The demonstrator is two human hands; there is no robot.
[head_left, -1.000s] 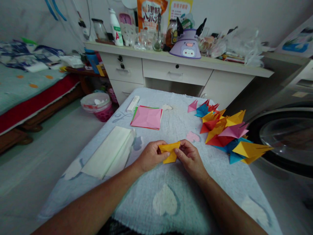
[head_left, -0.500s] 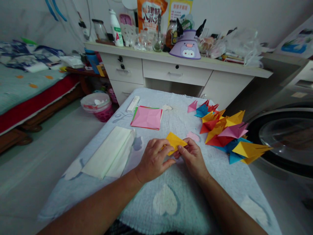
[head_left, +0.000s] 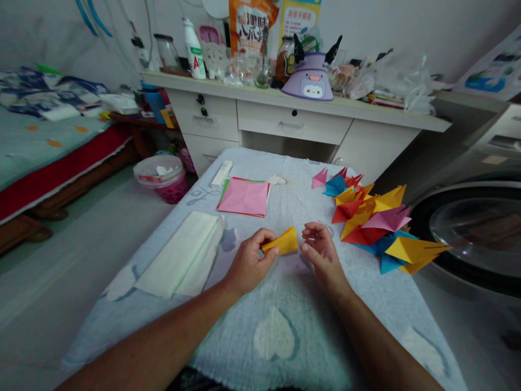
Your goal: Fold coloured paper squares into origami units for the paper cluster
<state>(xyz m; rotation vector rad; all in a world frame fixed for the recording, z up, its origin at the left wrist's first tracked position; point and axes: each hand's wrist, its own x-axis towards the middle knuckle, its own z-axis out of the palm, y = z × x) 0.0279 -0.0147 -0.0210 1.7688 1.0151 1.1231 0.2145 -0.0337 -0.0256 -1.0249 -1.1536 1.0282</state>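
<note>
A folded yellow paper piece [head_left: 284,242] is pinched between thumb and fingers of my left hand [head_left: 248,262], just above the cloth-covered table [head_left: 285,336]. My right hand [head_left: 321,252] hovers a little to the right of the paper, fingers curled loosely and holding nothing. A pile of folded paper shapes [head_left: 376,222] in yellow, red, blue and pink lies to the right of my right hand. A stack of flat coloured paper sheets [head_left: 245,196], pink on top, lies further back in the middle.
A folded white cloth [head_left: 185,252] lies at the table's left. A white tube [head_left: 222,172] and scissors [head_left: 202,193] rest near the sheets. A cluttered desk [head_left: 293,117] stands behind, a bin [head_left: 160,175] and bed [head_left: 44,146] to the left, a washing machine [head_left: 474,228] to the right.
My right hand has let go of the yellow paper and moved slightly right. My left hand now holds the piece alone, lifted and turned into a narrower folded shape.
</note>
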